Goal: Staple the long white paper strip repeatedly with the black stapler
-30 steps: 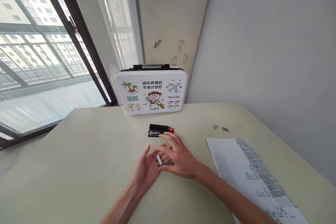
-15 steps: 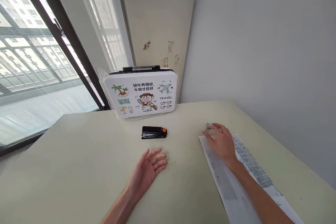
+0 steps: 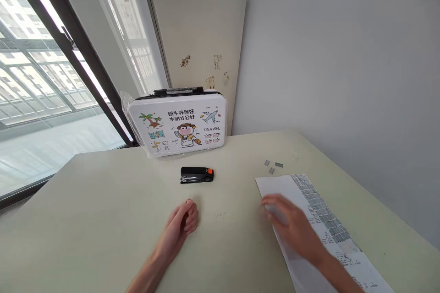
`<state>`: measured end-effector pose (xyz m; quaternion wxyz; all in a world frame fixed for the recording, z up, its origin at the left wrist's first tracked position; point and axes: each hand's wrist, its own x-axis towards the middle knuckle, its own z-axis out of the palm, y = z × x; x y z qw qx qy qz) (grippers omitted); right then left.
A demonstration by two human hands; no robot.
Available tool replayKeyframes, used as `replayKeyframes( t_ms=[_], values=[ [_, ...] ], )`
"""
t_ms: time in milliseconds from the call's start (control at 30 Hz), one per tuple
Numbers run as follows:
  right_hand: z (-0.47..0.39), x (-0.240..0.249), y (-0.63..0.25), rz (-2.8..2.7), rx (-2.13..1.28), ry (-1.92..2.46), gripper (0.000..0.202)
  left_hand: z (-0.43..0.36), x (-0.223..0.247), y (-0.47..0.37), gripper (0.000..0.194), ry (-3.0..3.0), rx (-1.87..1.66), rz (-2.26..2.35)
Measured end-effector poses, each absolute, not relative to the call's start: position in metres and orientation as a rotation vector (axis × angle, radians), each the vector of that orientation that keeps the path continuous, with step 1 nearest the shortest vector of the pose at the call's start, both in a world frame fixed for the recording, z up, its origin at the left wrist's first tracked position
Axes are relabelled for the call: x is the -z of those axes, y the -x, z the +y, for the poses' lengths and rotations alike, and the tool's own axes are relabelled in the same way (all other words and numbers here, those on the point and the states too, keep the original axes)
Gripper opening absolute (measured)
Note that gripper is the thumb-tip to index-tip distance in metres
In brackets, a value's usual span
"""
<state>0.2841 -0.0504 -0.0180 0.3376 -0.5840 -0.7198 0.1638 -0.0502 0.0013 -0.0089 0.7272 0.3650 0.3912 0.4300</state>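
My left hand point(image 3: 182, 219) is curled into a loose fist on the near side of the stapler, thumb against the fingers, with nothing seen in it. A black stapler point(image 3: 197, 175) with an orange patch lies just beyond that hand. My right hand point(image 3: 292, 226) hovers over the left edge of the printed paper sheets point(image 3: 343, 256), its fingers bent and smeared by motion. Whether it holds anything I cannot make out. Three short grey staple strips, including a darker staple strip point(image 3: 279, 165), lie beyond the far end of the paper, apart from both hands.
A white cartoon-printed case point(image 3: 178, 123) in clear plastic wrap stands upright at the back of the pale table point(image 3: 113, 219). Behind it is a cabinet point(image 3: 202, 23) with peeled spots. A window is on the left, and a grey wall point(image 3: 337, 55) borders the right.
My right hand has drawn back from the staple strips toward me, uncovering them. My left hand has gone from open, palm up, to closed. The view has shifted slightly.
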Motion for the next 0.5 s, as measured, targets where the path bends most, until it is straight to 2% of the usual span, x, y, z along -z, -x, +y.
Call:
replayKeyframes(
  t_ms=[100, 200, 333, 500],
  values=[
    [-0.092, 0.012, -0.248, -1.941, -0.742, 1.268, 0.012, 0.0, 0.01, 0.054, 0.056, -1.152, -0.882, 1.02],
    [-0.11, 0.02, -0.224, -1.935, -0.79, 1.146, 0.015, -0.002, 0.011, 0.06, 0.056, -1.506, -0.753, 1.143],
    [-0.119, 0.044, -0.204, -1.947, -0.584, 1.16, 0.023, -0.002, 0.012, 0.073, 0.053, -1.762, -0.702, 1.238],
    [-0.129, 0.066, -0.183, -1.855, -0.266, 1.267, 0.023, 0.003, 0.017, 0.079, 0.041, -1.752, -0.734, 1.319]
  ],
)
